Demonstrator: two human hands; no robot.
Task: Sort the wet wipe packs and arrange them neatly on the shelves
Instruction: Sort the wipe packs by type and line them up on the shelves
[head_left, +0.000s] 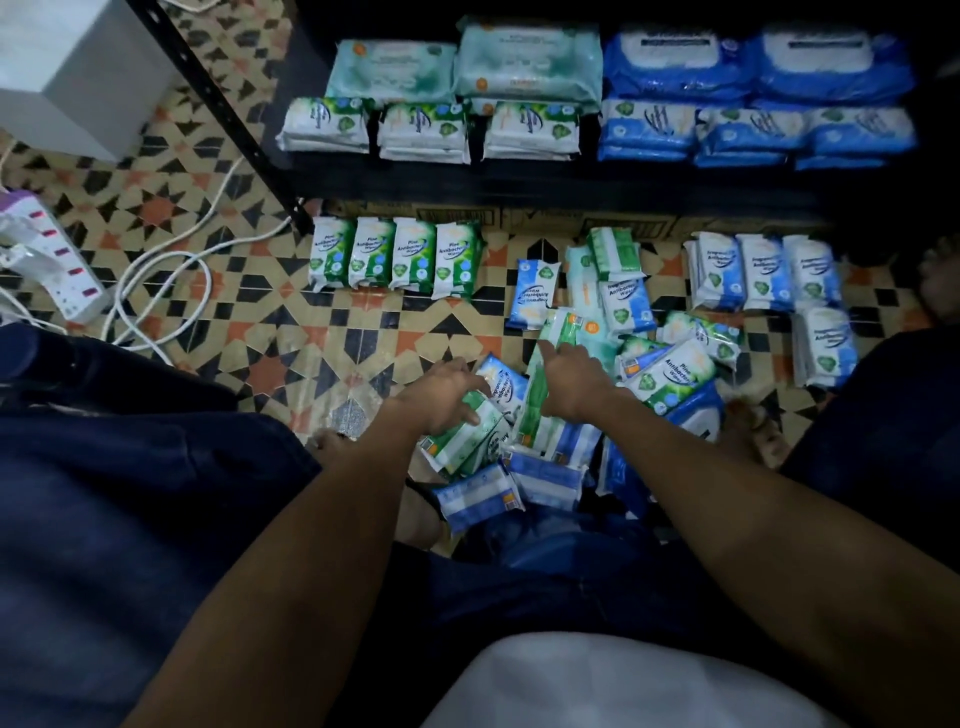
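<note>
A loose heap of wet wipe packs (613, 364) lies on the tiled floor in front of me, green and blue mixed. My left hand (441, 392) grips a green and white pack (470, 434) at the heap's near left. My right hand (571, 384) holds a tall green pack (545, 374), its forefinger stretched along it. A row of green pine packs (395, 257) stands at the left below the shelf, and blue packs (763, 270) stand in a row at the right. The black shelf (519, 176) holds green packs (431, 127) on the left and blue packs (753, 104) on the right.
A power strip (57, 260) with white cables (171, 260) lies on the floor at the left. A white box (72, 67) stands at the top left. My dark trouser legs frame both sides, and a bare foot (748, 426) shows by the heap.
</note>
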